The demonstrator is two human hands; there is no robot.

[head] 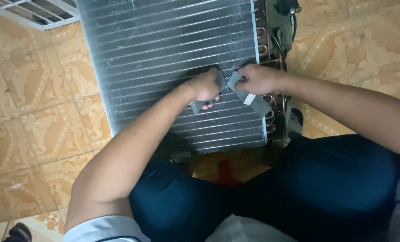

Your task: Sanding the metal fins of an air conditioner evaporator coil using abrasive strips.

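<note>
**Grey strip held over a finned coil**

A grey strip (pixel 249 96), flat and stiff-looking, is gripped by both hands above the near right part of a finned metal coil (pixel 164 58). The left hand (pixel 205 86) is closed into a fist around one grey piece, whose lower end is seen poking out below the fingers. The right hand (pixel 257 79) is likewise closed, with the other grey piece clamped at its upper end; the rest of that piece is seen running down and to the right, with a pale band across its middle. The two hands are set just beside each other, knuckles nearly touching. Whether the grey pieces are joined between the fists cannot be told.

The coil is laid on a tiled floor (pixel 34 103) of tan and cream pattern, its fins crossed by horizontal tubes. Copper pipe bends (pixel 263 38) are lined along its right edge. A white grille (pixel 38 13) is seen at the far left corner. The person's knees, clad in dark blue trousers (pixel 334 179), are placed near the coil's near edge.
</note>
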